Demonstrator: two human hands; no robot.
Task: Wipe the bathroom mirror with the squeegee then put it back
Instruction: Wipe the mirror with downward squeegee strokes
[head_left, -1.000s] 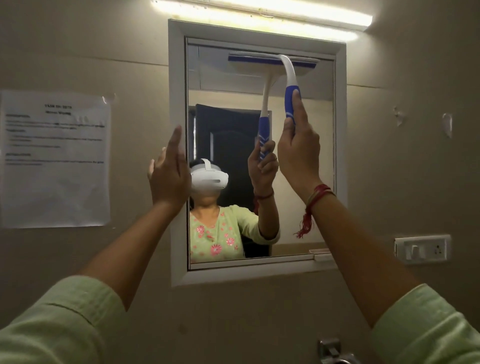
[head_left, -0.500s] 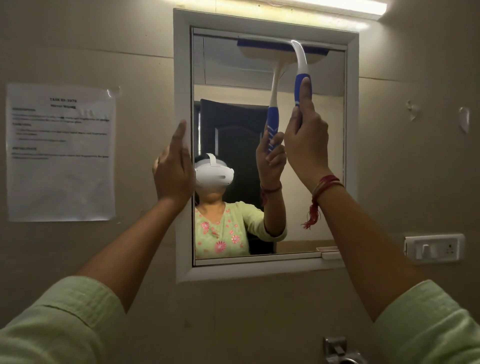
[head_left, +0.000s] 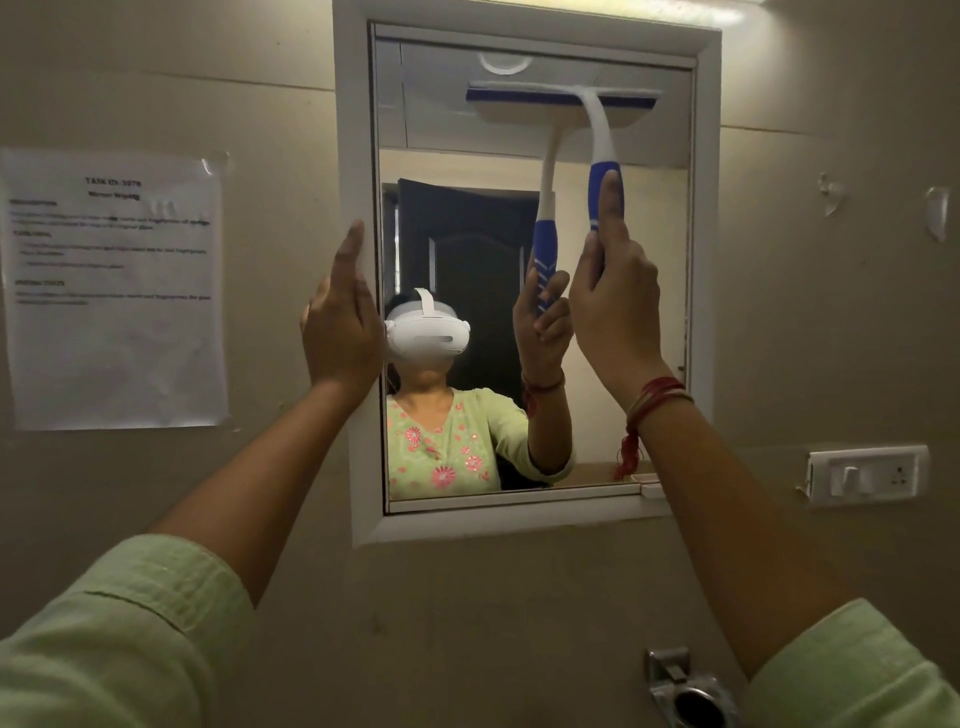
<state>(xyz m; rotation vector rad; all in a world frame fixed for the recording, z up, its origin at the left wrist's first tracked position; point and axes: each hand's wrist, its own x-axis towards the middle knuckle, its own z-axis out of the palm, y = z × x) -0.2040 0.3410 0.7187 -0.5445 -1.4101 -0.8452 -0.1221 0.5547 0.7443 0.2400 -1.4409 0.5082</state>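
Note:
A white-framed mirror (head_left: 358, 130) hangs on the beige wall. My right hand (head_left: 615, 312) grips the blue-and-white handle of the squeegee (head_left: 602, 140), index finger laid along the handle. Its blue blade lies flat across the upper right part of the glass, a little below the top edge. My left hand (head_left: 340, 322) rests with straight fingers against the mirror's left frame. The glass reflects a person with a white headset and the squeegee.
A printed sheet (head_left: 114, 291) is taped to the wall left of the mirror. A white switch and socket plate (head_left: 867, 474) sits at the right. A metal fitting (head_left: 691, 691) sticks out of the wall below. A lit tube lamp runs above the mirror.
The squeegee blade has come down from the glass's top edge by a short way. The view has tilted so the mirror sits higher in frame. My left hand stays on the frame.

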